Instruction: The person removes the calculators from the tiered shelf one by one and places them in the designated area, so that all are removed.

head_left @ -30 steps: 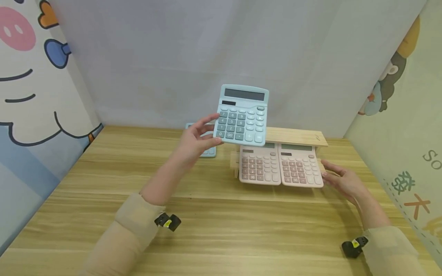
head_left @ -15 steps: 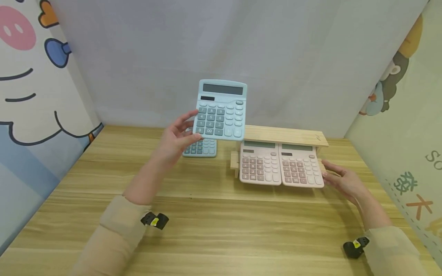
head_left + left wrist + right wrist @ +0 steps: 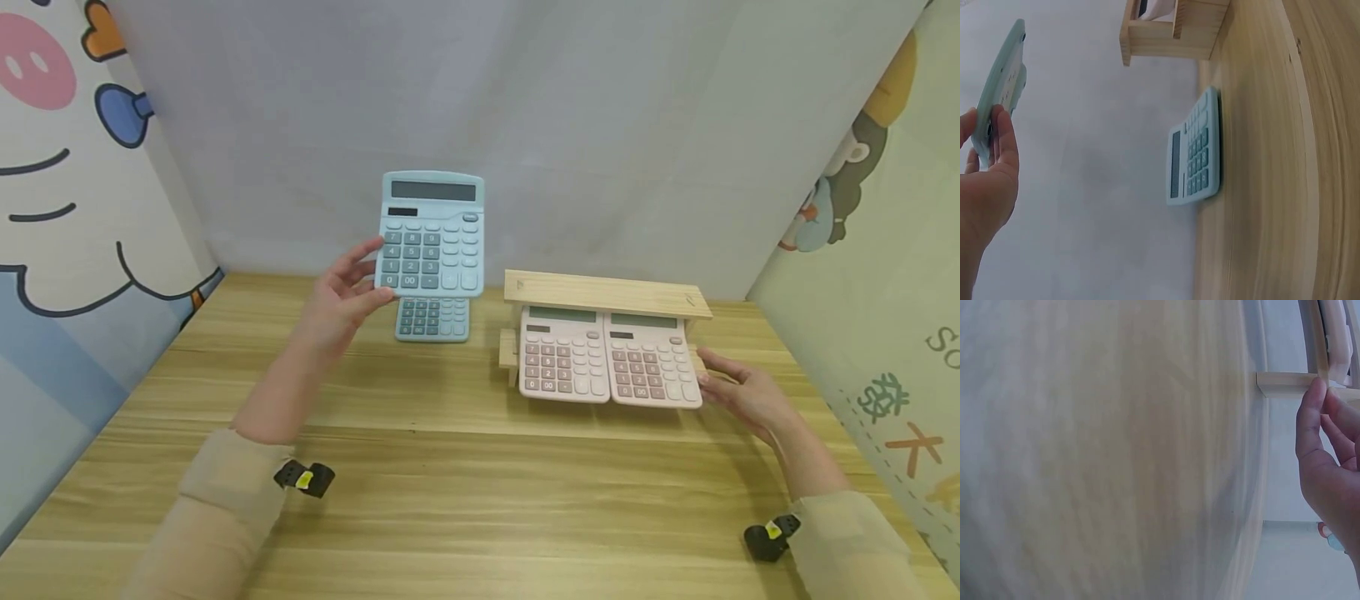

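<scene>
My left hand [image 3: 333,307] grips a light blue calculator [image 3: 450,250] by its left edge, thumb in front and fingers behind. It is raised, with its keys and dark display facing me. Below and behind it, a second blue calculator [image 3: 433,323] lies on the table, its upper part hidden in the head view; the left wrist view shows its display. Two pink calculators, a left one [image 3: 588,364] and a right one [image 3: 671,367], lean side by side in a wooden rack [image 3: 607,292]. At the rack's right side, my right hand [image 3: 753,400] pinches a wooden edge [image 3: 1322,365] between thumb and fingers.
The wood-grain table [image 3: 480,500] reaches back to a pale cloth wall [image 3: 637,150]. Cartoon-printed panels stand on the left [image 3: 75,192] and right [image 3: 862,275]. A small black camera [image 3: 303,478] is strapped at the left wrist, another [image 3: 771,538] at the right.
My left hand has carried the blue calculator leftward, away from the rack and over the second blue one. More of the rack's top board shows now. The right hand has stayed in place.
</scene>
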A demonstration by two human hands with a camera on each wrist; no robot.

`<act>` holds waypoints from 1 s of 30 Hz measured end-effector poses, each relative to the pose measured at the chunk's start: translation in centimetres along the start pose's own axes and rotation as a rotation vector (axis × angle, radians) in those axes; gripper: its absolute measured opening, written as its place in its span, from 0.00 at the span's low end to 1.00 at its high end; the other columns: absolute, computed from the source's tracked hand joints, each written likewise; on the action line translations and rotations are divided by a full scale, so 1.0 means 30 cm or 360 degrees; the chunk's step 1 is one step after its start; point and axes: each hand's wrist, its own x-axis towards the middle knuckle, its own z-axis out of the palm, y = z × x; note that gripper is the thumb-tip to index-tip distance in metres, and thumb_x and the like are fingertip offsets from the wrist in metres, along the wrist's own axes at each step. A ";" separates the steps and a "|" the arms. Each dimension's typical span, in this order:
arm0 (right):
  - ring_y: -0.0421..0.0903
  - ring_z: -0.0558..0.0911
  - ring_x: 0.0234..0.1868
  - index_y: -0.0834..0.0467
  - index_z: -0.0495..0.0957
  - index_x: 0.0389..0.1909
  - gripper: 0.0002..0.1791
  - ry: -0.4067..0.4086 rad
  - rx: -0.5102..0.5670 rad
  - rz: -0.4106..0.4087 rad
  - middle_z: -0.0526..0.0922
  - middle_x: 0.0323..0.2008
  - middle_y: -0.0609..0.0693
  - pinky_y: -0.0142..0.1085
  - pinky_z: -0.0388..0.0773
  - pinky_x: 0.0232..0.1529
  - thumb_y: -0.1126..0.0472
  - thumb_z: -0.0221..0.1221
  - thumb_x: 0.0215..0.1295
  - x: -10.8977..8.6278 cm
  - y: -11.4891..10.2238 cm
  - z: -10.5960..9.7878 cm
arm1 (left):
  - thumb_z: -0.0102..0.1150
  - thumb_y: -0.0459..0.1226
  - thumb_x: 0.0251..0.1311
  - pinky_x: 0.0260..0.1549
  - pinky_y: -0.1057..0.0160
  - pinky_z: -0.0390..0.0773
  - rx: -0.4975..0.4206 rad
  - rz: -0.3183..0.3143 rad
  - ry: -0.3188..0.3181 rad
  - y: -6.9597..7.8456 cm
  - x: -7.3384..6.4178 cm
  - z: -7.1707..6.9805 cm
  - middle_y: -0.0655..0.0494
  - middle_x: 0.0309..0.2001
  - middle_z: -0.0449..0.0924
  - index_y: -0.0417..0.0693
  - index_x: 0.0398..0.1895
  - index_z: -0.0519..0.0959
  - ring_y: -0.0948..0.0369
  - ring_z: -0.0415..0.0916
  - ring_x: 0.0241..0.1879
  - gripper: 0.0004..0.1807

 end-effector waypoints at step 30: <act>0.24 0.76 0.43 0.63 0.42 0.73 0.41 0.0009 -0.0058 0.0002 0.35 0.73 0.66 0.23 0.75 0.51 0.58 0.55 0.68 0.002 -0.006 0.006 | 0.58 0.23 0.56 0.44 0.73 0.79 0.0258 -0.0134 0.0225 -0.109 0.004 -0.308 0.54 0.49 0.69 0.46 0.70 0.58 0.66 0.76 0.43 0.38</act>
